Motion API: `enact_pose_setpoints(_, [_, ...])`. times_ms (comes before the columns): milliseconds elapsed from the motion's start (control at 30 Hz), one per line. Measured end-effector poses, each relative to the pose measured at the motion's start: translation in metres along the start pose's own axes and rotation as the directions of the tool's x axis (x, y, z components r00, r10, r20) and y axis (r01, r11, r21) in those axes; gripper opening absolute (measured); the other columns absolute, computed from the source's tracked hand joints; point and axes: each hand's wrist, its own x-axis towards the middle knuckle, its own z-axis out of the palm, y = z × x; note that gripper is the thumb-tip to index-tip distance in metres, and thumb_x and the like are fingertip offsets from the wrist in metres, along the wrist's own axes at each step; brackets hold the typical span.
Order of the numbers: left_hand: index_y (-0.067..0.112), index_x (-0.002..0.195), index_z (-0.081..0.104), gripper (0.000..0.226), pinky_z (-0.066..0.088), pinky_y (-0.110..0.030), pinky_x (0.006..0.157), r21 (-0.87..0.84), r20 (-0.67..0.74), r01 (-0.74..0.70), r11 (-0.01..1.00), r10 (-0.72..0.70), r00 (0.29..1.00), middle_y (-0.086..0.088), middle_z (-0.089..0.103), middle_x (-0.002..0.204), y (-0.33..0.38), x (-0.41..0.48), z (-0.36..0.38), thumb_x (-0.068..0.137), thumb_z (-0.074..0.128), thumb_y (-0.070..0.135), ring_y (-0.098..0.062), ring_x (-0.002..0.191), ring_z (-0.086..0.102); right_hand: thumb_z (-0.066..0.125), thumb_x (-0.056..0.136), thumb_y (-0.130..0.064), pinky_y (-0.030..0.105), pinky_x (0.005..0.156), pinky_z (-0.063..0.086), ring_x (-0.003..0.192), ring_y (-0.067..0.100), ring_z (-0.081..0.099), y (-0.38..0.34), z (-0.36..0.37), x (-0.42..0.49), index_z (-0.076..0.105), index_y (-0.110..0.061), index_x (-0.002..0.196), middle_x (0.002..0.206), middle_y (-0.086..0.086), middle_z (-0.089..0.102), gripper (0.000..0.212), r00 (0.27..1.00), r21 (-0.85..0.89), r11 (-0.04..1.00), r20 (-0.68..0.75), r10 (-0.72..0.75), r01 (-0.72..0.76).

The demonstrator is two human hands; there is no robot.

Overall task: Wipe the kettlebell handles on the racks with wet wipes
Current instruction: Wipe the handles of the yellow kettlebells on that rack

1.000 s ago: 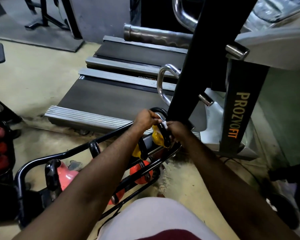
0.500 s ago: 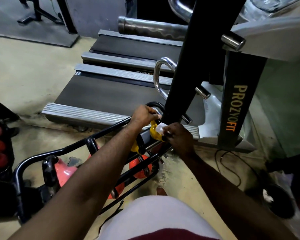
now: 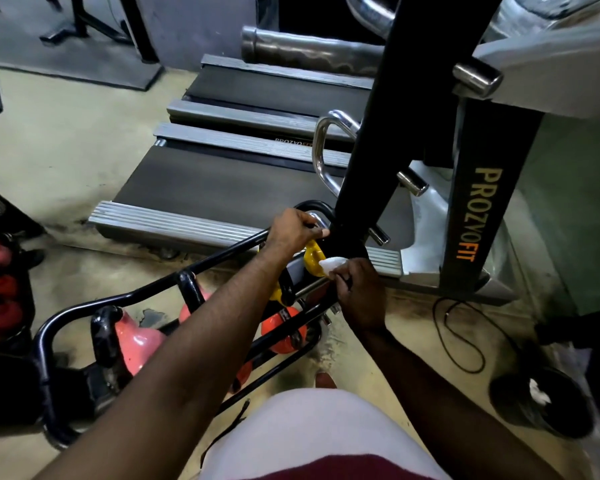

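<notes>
Wiping the yellow kettlebell (image 3: 311,256) at the far end of the rack (image 3: 153,289), hard up against the black post (image 3: 371,133).

Hands:
- Right hand (image 3: 359,292) pinches a bunched white wipe (image 3: 330,264) and presses it on the right side of the yellow body.
- Left hand (image 3: 297,233) is closed round a bar (image 3: 315,216) just above the bell. Probably the bell's handle, but the fingers hide it, so can't confirm.

How I'd do this step:
- The wipe looks to be on the body, not the handle. The task wants handles, so bring it up onto the loop.
- Open the wipe out and wrap it round the bar instead of dabbing with a wad. That gives more contact and fewer passes.
- Run it down one leg, across the top and down the other, then do the underside where palms sit.
- Whatever the left hand covers stays dirty. Shift that grip along once and wipe the patch it was on.
- Keep the left hand steadying throughout. The bell sits on thin rails and the post leaves little room on the right, so use short strokes with no yanking.
- Turn to a fresh face of the wipe before the next bell.

Other bells sit nearer on the rack: the orange kettlebell (image 3: 281,329) lower down and the pink kettlebell (image 3: 136,337) to the left. I can't tell which are already done.

The dark bin (image 3: 541,403) at near right holds a white scrap, so it likely takes spent wipes. A loose cable (image 3: 465,327) lies on the floor between rack and bin; mind it when reaching over.
</notes>
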Motion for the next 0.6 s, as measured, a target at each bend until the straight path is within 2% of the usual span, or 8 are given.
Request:
enact_pose_setpoints(100, [0.015, 0.103, 0.075, 0.035, 0.050, -0.025, 0.078, 0.001, 0.001, 0.011, 1.000, -0.011, 1.000, 0.002, 0.073, 0.103, 0.001, 0.000, 0.001, 0.075, 0.084, 0.035, -0.007, 0.087, 0.062, 0.068, 0.088, -0.023, 0.028, 0.071, 0.046, 0.088, 0.013, 0.063, 0.000, 0.000, 0.000, 0.067, -0.021, 0.097, 0.098, -0.006, 0.070, 0.009, 0.975, 0.091, 0.971, 0.008, 0.223, -0.223])
enact_pose_setpoints(167, [0.015, 0.103, 0.075, 0.036, 0.051, -0.025, 0.078, 0.008, 0.002, 0.017, 1.000, -0.017, 1.000, 0.001, 0.073, 0.104, 0.001, 0.001, 0.001, 0.075, 0.083, 0.035, -0.008, 0.088, 0.064, 0.066, 0.090, -0.025, 0.030, 0.070, 0.051, 0.083, 0.012, 0.066, 0.002, 0.000, 0.003, 0.070, -0.024, 0.099, 0.097, -0.006, 0.073, 0.010, 0.955, 0.134, 0.946, 0.036, 0.293, -0.295])
enact_pose_setpoints(300, [0.013, 0.102, 0.075, 0.037, 0.052, -0.027, 0.081, 0.012, -0.006, 0.005, 1.000, -0.005, 1.000, 0.000, 0.074, 0.107, 0.000, 0.001, 0.001, 0.074, 0.084, 0.036, -0.009, 0.091, 0.065, 0.059, 0.094, -0.022, 0.028, 0.053, 0.048, 0.052, 0.013, 0.062, 0.007, 0.000, 0.025, 0.070, -0.024, 0.097, 0.078, -0.005, 0.069, 0.011, 0.902, 0.260, 0.870, 0.230, 0.367, -0.420])
enact_pose_setpoints(367, [0.014, 0.101, 0.075, 0.036, 0.052, -0.027, 0.082, 0.010, -0.010, 0.006, 1.000, -0.006, 1.000, 0.000, 0.074, 0.106, 0.000, 0.001, 0.001, 0.074, 0.085, 0.036, -0.008, 0.089, 0.064, 0.054, 0.096, -0.017, 0.025, 0.049, 0.044, 0.043, 0.011, 0.054, 0.002, -0.004, 0.041, 0.067, -0.024, 0.091, 0.065, -0.001, 0.062, 0.016, 0.811, 0.281, 0.788, 0.408, 0.418, -0.547])
enact_pose_setpoints(433, [0.016, 0.099, 0.076, 0.035, 0.052, -0.026, 0.081, 0.013, -0.014, 0.007, 1.000, -0.007, 1.000, 0.000, 0.075, 0.105, 0.000, 0.002, 0.001, 0.073, 0.085, 0.037, -0.005, 0.086, 0.062, 0.047, 0.096, -0.008, 0.020, 0.042, 0.038, 0.036, 0.007, 0.045, -0.010, -0.012, 0.063, 0.061, -0.018, 0.080, 0.054, 0.001, 0.053, 0.024, 0.677, 0.346, 0.626, 0.603, 0.422, -0.699])
enact_pose_setpoints(500, [0.017, 0.098, 0.077, 0.034, 0.053, -0.026, 0.079, 0.021, -0.016, 0.003, 1.000, -0.003, 1.000, 0.000, 0.075, 0.103, 0.001, 0.002, 0.001, 0.073, 0.086, 0.037, -0.006, 0.085, 0.062, 0.044, 0.095, -0.007, 0.016, 0.036, 0.030, 0.032, 0.004, 0.038, -0.019, -0.019, 0.089, 0.054, -0.016, 0.072, 0.046, -0.005, 0.047, 0.026, 0.562, 0.340, 0.501, 0.724, 0.400, -0.795])
enact_pose_setpoints(600, [0.016, 0.100, 0.077, 0.032, 0.051, -0.025, 0.079, 0.037, -0.022, -0.016, 0.999, 0.017, 1.000, -0.001, 0.075, 0.103, 0.003, 0.000, 0.000, 0.075, 0.084, 0.034, -0.004, 0.085, 0.061, 0.042, 0.088, -0.009, 0.020, 0.044, 0.021, 0.033, 0.005, 0.034, -0.028, -0.021, 0.115, 0.045, -0.018, 0.067, 0.044, -0.007, 0.041, 0.023, 0.464, 0.243, 0.487, 0.787, 0.407, -0.839])
